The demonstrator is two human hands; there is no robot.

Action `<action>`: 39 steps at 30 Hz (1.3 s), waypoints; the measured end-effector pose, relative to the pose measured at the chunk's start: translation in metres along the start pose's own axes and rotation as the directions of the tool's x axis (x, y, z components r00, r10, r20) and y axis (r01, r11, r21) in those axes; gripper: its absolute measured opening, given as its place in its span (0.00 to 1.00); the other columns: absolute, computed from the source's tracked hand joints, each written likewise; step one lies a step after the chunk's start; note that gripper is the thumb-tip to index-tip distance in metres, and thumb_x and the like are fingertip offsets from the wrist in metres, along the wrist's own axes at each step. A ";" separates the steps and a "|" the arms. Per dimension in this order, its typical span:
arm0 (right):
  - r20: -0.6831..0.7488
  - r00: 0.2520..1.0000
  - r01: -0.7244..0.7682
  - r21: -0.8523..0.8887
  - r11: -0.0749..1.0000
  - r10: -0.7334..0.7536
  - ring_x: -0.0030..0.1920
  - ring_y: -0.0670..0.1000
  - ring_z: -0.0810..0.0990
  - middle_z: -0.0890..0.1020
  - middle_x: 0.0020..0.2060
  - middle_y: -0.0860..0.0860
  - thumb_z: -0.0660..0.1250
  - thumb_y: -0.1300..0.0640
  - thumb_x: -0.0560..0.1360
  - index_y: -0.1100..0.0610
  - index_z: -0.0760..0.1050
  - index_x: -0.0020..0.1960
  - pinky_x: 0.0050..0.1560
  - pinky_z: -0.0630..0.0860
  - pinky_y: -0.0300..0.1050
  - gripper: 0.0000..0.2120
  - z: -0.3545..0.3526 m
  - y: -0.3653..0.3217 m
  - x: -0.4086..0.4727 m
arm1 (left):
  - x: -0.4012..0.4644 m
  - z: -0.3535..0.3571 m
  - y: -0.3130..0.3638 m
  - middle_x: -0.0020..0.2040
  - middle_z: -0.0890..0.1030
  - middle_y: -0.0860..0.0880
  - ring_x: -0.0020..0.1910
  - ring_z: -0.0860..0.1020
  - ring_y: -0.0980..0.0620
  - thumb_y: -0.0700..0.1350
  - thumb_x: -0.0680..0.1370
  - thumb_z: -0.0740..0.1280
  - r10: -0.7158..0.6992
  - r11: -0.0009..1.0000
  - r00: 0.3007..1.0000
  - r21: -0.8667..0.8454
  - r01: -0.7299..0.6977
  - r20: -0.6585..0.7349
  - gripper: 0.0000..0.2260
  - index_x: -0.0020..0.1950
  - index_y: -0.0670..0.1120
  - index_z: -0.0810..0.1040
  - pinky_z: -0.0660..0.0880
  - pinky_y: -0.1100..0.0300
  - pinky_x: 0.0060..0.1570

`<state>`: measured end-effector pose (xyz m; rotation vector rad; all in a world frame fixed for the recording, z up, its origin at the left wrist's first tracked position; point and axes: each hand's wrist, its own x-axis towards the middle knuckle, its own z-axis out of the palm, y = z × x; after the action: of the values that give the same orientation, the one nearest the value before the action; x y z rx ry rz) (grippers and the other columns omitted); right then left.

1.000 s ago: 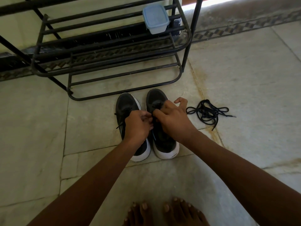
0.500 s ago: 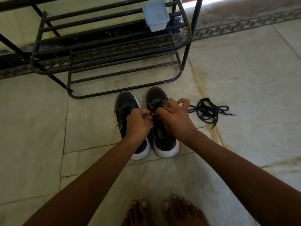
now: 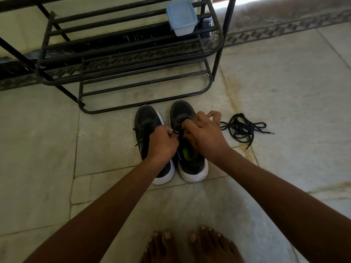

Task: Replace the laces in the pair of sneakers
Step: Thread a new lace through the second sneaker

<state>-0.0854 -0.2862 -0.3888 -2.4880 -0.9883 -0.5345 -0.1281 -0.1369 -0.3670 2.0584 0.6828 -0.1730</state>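
Black lace (image 3: 177, 132) pinched in both grips, left hand (image 3: 163, 144), right hand (image 3: 204, 132).

A pale blue lidded container (image 3: 181, 17) sits on a black metal rack (image 3: 121, 54) standing on the stone floor (image 3: 284, 92).

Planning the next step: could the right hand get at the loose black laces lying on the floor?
Probably yes: the loose black laces lie just beside the right hand, with nothing between, though it is busy on the right sneaker's lace.

Rack (image 3: 121, 73) ahead; bare floor (image 3: 284, 92) rt.
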 end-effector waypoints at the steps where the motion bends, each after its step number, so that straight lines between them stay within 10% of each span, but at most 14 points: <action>1: -0.004 1.000 -0.015 -0.003 1.000 0.015 0.48 0.55 0.74 0.82 0.38 0.51 0.72 0.59 0.72 0.57 0.77 0.49 0.53 0.63 0.55 0.08 0.001 0.000 -0.001 | 0.000 0.000 0.000 0.40 0.84 0.41 0.43 0.85 0.44 0.40 0.81 0.67 0.011 1.000 1.000 0.025 -0.011 0.008 0.09 0.42 0.41 0.82 0.83 0.43 0.49; 9: -0.005 0.999 -0.043 0.051 0.998 0.043 0.49 0.52 0.70 0.81 0.38 0.50 0.67 0.60 0.74 0.55 0.78 0.49 0.54 0.61 0.54 0.04 0.005 -0.007 -0.009 | 0.000 -0.002 0.000 0.39 0.84 0.42 0.41 0.84 0.43 0.37 0.80 0.66 0.049 0.992 0.999 0.119 -0.052 0.023 0.11 0.39 0.43 0.81 0.83 0.42 0.46; 14: 0.057 0.996 -0.071 0.180 0.981 0.062 0.50 0.56 0.75 0.81 0.48 0.54 0.73 0.61 0.71 0.57 0.78 0.54 0.50 0.69 0.53 0.12 0.000 -0.005 -0.015 | -0.003 -0.006 0.003 0.45 0.84 0.41 0.41 0.86 0.49 0.39 0.84 0.60 -0.011 0.986 0.999 -0.165 0.005 -0.037 0.08 0.47 0.45 0.76 0.85 0.52 0.46; 21: 0.039 0.973 -0.228 0.304 0.925 0.227 0.47 0.53 0.74 0.75 0.50 0.56 0.74 0.57 0.72 0.60 0.77 0.55 0.44 0.74 0.54 0.14 0.002 0.005 -0.033 | -0.006 -0.032 0.023 0.37 0.78 0.48 0.34 0.81 0.51 0.40 0.87 0.54 0.203 0.870 0.961 -0.416 -0.264 -0.186 0.05 0.53 0.47 0.67 0.83 0.55 0.42; 25: 0.056 0.952 -0.302 0.325 0.896 0.300 0.48 0.52 0.74 0.75 0.49 0.53 0.72 0.54 0.75 0.58 0.77 0.55 0.46 0.74 0.54 0.13 0.008 0.003 -0.039 | 0.005 -0.055 0.018 0.40 0.73 0.53 0.37 0.72 0.58 0.44 0.85 0.60 0.623 0.772 0.780 0.201 -0.603 -0.052 0.03 0.52 0.47 0.69 0.71 0.59 0.38; 30: 0.070 0.935 -0.353 0.277 0.893 0.348 0.49 0.52 0.74 0.75 0.50 0.52 0.71 0.52 0.74 0.56 0.75 0.56 0.47 0.73 0.54 0.13 0.010 0.000 -0.040 | 0.013 -0.068 0.009 0.53 0.79 0.51 0.56 0.72 0.48 0.57 0.80 0.65 0.499 0.338 0.775 0.736 -0.587 0.389 0.15 0.62 0.51 0.81 0.70 0.48 0.56; 34: 0.090 0.913 -0.407 0.262 0.875 0.398 0.49 0.51 0.74 0.75 0.49 0.51 0.70 0.49 0.74 0.55 0.74 0.55 0.47 0.73 0.53 0.14 0.011 -0.001 -0.042 | 0.005 -0.071 0.010 0.45 0.78 0.53 0.50 0.72 0.53 0.52 0.81 0.63 0.670 0.701 0.740 0.276 -0.657 0.059 0.14 0.44 0.47 0.84 0.68 0.57 0.53; 39: 0.134 0.899 -0.439 0.289 0.851 0.418 0.45 0.50 0.74 0.75 0.47 0.51 0.66 0.46 0.75 0.55 0.74 0.53 0.44 0.76 0.54 0.14 0.010 -0.002 -0.043 | -0.009 -0.066 0.019 0.39 0.81 0.46 0.41 0.80 0.52 0.40 0.86 0.59 0.538 0.842 0.842 -0.078 -0.534 0.033 0.16 0.39 0.44 0.77 0.74 0.61 0.48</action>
<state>-0.1141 -0.3033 -0.4177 -2.3382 -0.4598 -0.1370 -0.1346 -0.0940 -0.3124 2.0904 0.0542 0.1185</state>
